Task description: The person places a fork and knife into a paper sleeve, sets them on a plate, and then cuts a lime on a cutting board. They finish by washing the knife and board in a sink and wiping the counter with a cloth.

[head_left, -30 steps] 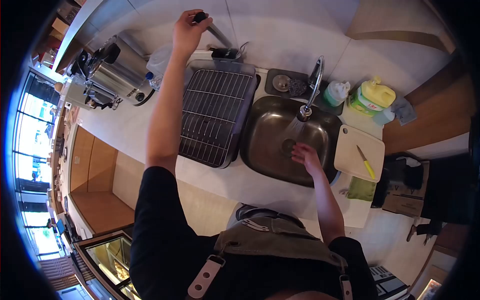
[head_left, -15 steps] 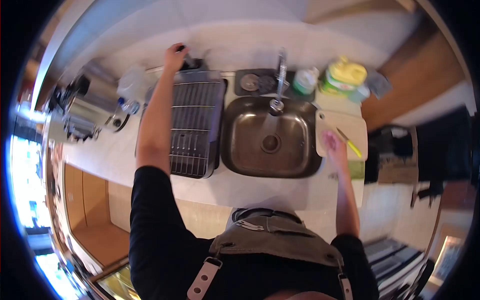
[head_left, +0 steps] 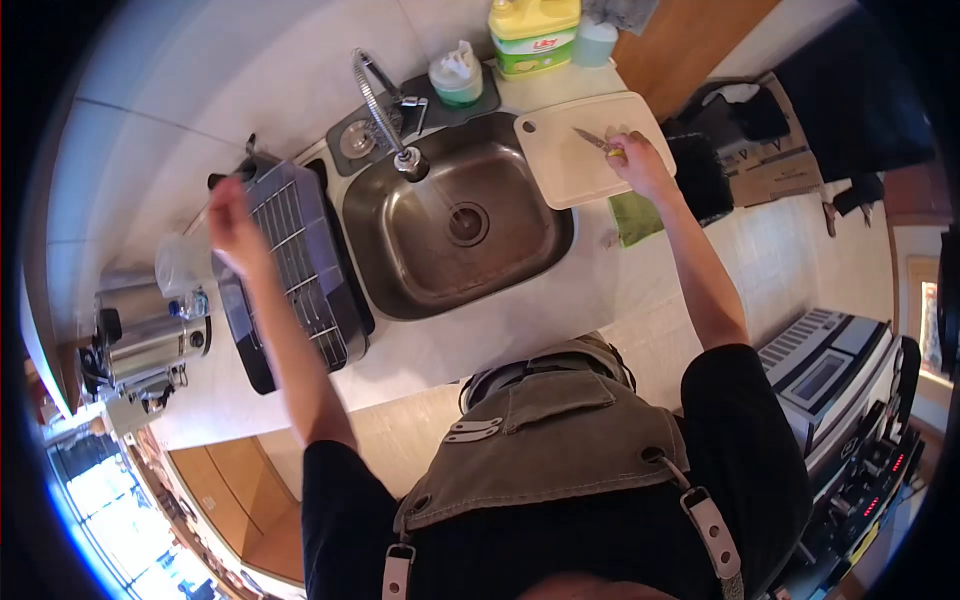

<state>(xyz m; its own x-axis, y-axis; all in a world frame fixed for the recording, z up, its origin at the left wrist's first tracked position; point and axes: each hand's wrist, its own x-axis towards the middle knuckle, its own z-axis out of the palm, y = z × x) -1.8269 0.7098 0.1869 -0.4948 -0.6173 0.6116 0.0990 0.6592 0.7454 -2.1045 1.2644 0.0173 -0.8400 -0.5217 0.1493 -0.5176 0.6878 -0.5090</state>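
Observation:
My right hand (head_left: pixel 643 165) is closed round the yellow handle of a small paring knife (head_left: pixel 592 138), its blade pointing left over the cream cutting board (head_left: pixel 565 175). The board lies on the counter at the sink's right edge. On the far left, my left hand (head_left: pixel 232 230) is over the left side of the dish rack (head_left: pixel 290 235). Motion smears its fingers, so I cannot make out whether it holds anything. A black-handled item (head_left: pixel 251 146) stands in a dark holder at the back of the rack.
Water runs from the faucet (head_left: pixel 408 160) into the steel sink (head_left: pixel 380 275). Behind stand a yellow detergent jug (head_left: pixel 535 40) and a green-white tub (head_left: pixel 457 80). A green cloth (head_left: pixel 635 218) lies by the board. A metal kettle-like appliance (head_left: pixel 160 340) is left.
My right hand has taken hold of the knife that lay on the board. My left hand has come away from the black-handled item behind the rack. The view has turned and shifted rightward.

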